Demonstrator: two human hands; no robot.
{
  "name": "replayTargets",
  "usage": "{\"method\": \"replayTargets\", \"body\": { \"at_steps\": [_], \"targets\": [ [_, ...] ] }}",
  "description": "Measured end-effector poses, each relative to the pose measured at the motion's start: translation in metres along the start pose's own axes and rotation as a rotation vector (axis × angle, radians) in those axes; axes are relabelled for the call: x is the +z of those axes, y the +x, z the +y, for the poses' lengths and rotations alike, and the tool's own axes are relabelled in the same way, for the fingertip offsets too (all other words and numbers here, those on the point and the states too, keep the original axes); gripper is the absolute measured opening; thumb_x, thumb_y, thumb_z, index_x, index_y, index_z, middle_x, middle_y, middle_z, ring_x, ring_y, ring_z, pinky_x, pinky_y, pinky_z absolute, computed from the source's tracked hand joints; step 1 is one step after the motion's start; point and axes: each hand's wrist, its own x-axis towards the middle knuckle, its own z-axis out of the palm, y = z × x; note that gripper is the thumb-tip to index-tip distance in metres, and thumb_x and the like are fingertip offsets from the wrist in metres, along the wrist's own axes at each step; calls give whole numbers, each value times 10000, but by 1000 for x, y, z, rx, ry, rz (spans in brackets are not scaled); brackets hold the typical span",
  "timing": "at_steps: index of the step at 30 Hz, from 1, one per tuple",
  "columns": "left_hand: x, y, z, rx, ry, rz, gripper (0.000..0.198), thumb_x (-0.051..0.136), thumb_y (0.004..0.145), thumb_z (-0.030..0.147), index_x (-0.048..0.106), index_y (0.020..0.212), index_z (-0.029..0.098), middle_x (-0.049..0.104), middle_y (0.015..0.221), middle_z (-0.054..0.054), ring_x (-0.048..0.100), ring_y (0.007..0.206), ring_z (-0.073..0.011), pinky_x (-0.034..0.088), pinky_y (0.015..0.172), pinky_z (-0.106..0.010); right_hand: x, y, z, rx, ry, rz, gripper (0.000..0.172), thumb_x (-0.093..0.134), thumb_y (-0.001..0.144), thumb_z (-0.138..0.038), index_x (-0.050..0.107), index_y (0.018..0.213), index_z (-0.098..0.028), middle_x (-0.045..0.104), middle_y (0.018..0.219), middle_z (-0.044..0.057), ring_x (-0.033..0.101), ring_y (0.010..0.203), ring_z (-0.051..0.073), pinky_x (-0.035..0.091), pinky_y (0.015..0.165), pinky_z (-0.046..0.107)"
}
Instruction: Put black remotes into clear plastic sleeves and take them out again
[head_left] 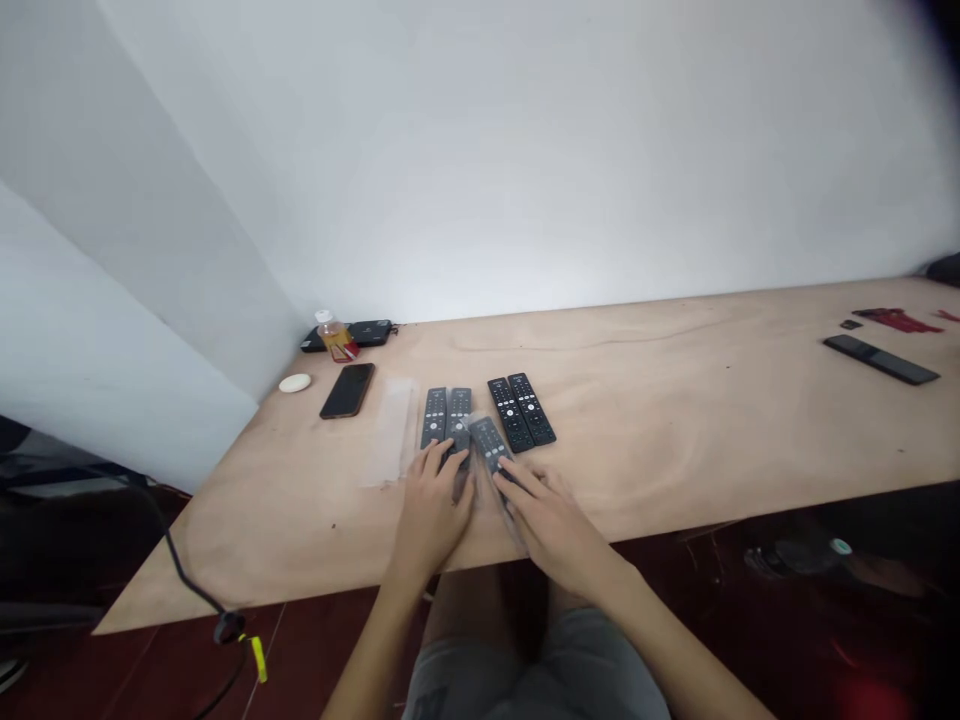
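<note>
Seen from my head, looking down: both my hands work at a cluster of black remote controls near the front edge of a bare plywood tabletop (675, 440). My left hand (431, 497) lies flat and loose, fingers spread over the near ends of two wrapped remotes (446, 412) lying side by side. My right hand (553, 522) covers the near end of a slanted remote (489, 443) that sits in clear film, touching the wrapped pair; I cannot tell whether the fingers pinch it or only rest on it. I judge this to be the handling of the film around that remote, and any pull on it calls for a steady left hand and a light touch, since the film is slippery. Two bare remotes (522, 411) lie just beyond to the right. An empty clear sleeve (391, 430) and a phone (348, 390) lie to the left. The front edge is close under my wrists; wide open room lies to the right, up to a long remote (881, 359) far off
</note>
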Motion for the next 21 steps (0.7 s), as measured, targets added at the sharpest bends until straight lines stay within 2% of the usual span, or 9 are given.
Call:
{"method": "replayTargets", "body": {
  "at_steps": [3,6,10,12,16,21],
  "targets": [
    [0,0,1,2,8,-24,408,592,1031,231,638,1436,214,646,1426,-160,536,1421,-381,453,1205,-636,12,32,-6,63,-52,-4,511,407,1116,-185,534,1611,-172,476,1708,169,558,1335,371,487,1121,586],
    [-3,1,3,1,14,-44,482,540,1045,200,589,1523,227,609,1452,-171,524,1418,-371,456,1193,-633,14,55,-5,95,-38,12,503,367,1137,-206,530,1612,-166,519,1683,148,565,1260,345,486,1116,550],
    [-8,2,6,21,8,-64,536,493,1024,124,610,1526,273,533,1532,-145,456,1476,-359,420,1235,-626,8,61,11,162,-75,177,465,387,1149,-271,583,1567,-216,591,1619,131,544,1293,372,466,1112,603],
    [-10,3,8,44,-5,-83,525,494,1019,116,641,1495,281,510,1573,-126,406,1515,-361,386,1266,-629,5,53,21,169,-132,238,445,426,1132,-253,615,1534,-217,611,1593,139,536,1320,393,450,1118,630],
    [-11,4,11,45,-19,-93,409,528,1055,201,685,1426,269,549,1538,-122,409,1497,-369,380,1270,-634,-3,20,28,135,-145,187,376,523,1109,-284,664,1455,-244,644,1546,141,538,1357,410,449,1121,648],
    [-12,5,14,31,-33,-91,333,568,1068,281,701,1372,247,592,1470,-130,457,1436,-374,404,1242,-629,-28,-37,30,111,94,161,137,634,1058,-289,710,1167,-254,649,1427,147,586,1345,360,513,1125,582]
  ]
}}
